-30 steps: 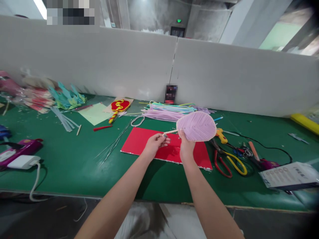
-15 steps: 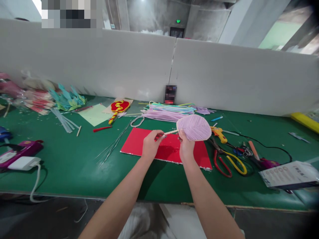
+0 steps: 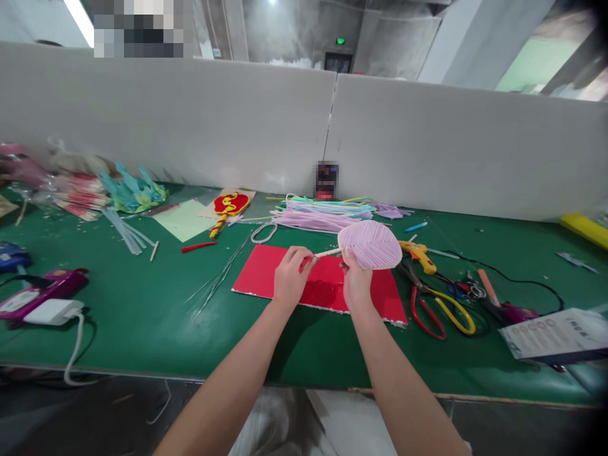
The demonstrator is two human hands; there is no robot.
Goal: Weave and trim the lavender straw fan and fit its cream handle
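Observation:
I hold a small lilac fan (image 3: 371,244), an oval of ribbed pipe cleaners on a thin pale stick, above a red sheet (image 3: 266,273) on the green table (image 3: 142,316). My right hand (image 3: 356,285) pinches the fan at the base of its oval, fingers closed. My left hand (image 3: 289,278) is closed on the end of the stick, to the left of the oval. The fan lies nearly flat, its face tilted up toward me.
A bundle of pastel pipe cleaners (image 3: 323,212) lies behind the red sheet. Scissors with red and yellow handles (image 3: 441,310), a yellow glue gun (image 3: 418,253) and cables sit to the right. Thin wires (image 3: 218,275), a red-yellow ornament (image 3: 228,204), a purple device (image 3: 42,291) lie left.
The fan has tipped flatter and sunk a little toward the red sheet. My left hand turned over the stick's end, fingers curling round it.

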